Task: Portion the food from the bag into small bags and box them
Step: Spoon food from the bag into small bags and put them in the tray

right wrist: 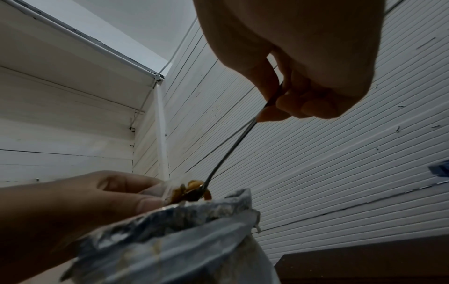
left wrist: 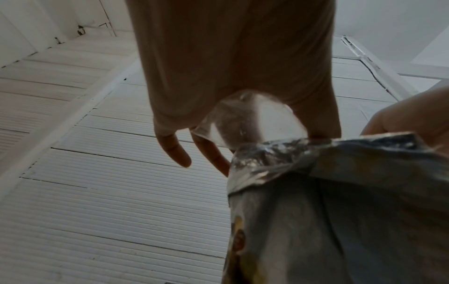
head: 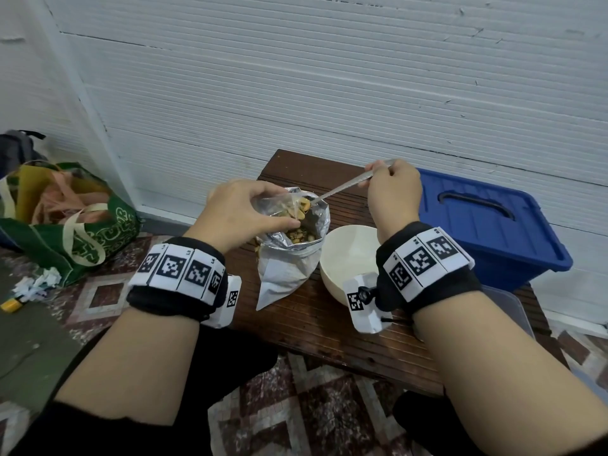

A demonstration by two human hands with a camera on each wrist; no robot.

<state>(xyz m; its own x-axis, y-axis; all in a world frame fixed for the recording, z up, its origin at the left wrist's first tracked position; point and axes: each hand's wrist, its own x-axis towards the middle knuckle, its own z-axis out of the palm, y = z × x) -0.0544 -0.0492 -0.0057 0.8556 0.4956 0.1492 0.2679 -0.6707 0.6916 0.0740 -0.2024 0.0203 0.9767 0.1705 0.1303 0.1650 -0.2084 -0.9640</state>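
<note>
Filling step: the left hand [head: 238, 213] pinches a clear small bag [head: 274, 207] open above the foil bag [head: 289, 258]; the right hand [head: 393, 189] grips a loaded spoon [head: 342, 187] at its mouth. Next, tip it inside without spilling.

White ribbed wall panels [head: 329, 77] stand behind a dark wooden tabletop [head: 329, 324]. The floor [head: 296, 406] carries patterned red-and-white tiles. Lighting is dim and even.

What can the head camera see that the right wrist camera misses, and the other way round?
Only the head view shows the white bowl, the blue bin, the green tote and the wooden table. Only the right wrist view shows, from below, the right hand's fingers curled round the spoon handle. Both show the foil bag, the left hand holding the small clear bag, and the loaded spoon.
</note>
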